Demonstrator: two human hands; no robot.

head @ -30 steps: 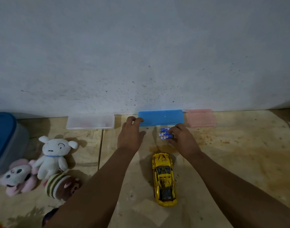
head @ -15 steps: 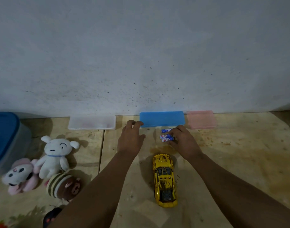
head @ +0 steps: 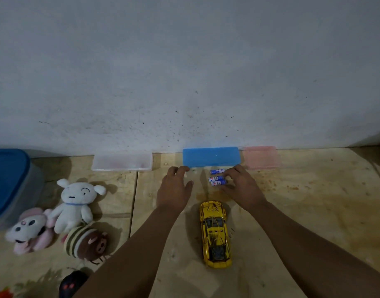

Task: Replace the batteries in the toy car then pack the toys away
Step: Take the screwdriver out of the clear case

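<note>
Batteries (head: 217,179) partly behind right hand (head: 240,188) fingers (grip unclear).

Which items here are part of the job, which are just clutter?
Job: yellow toy car; batteries at right hand; plush toys; blue-lidded bin.
Lying about: blue case, touched by left hand; clear case; pink case.

Looks like a home floor setup: plywood boards (head: 314,201) against a scuffed white wall (head: 184,72), plush toys (head: 74,204) left of the fingers (head: 178,169).
</note>
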